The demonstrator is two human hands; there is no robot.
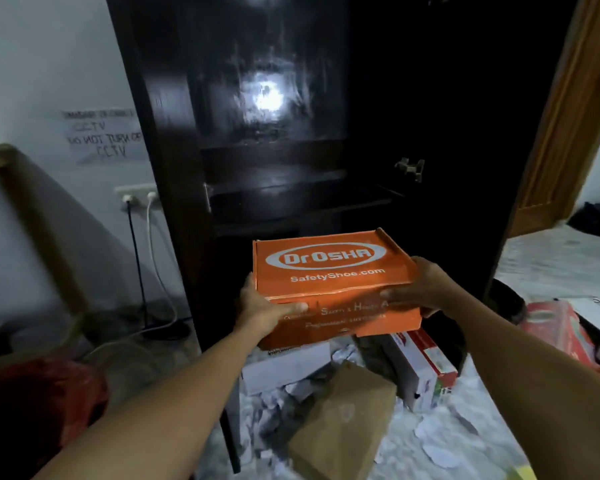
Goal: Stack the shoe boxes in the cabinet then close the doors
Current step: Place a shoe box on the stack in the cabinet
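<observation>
An orange shoe box [329,268] with "Dr.OSHA" printed on its lid hangs in mid-air in front of the dark wooden cabinet [174,140]. My left hand [262,311] grips its left near corner, thumb across the front face. My right hand [418,289] grips the right side, thumb on the front. The cabinet stands open, with a dark shelf [284,197] just beyond and above the box. More boxes lie on the floor below: a white one [284,367], a brown one [340,420], a white-and-red one [421,365] and a red one [555,327].
The cabinet's right door [465,133] stands open, with a metal hinge [411,168]. Crumpled paper litters the patterned floor [440,441]. Two cables hang from a wall socket [137,195] on the left. A red bag [39,403] lies at the lower left, a wooden door [575,109] at right.
</observation>
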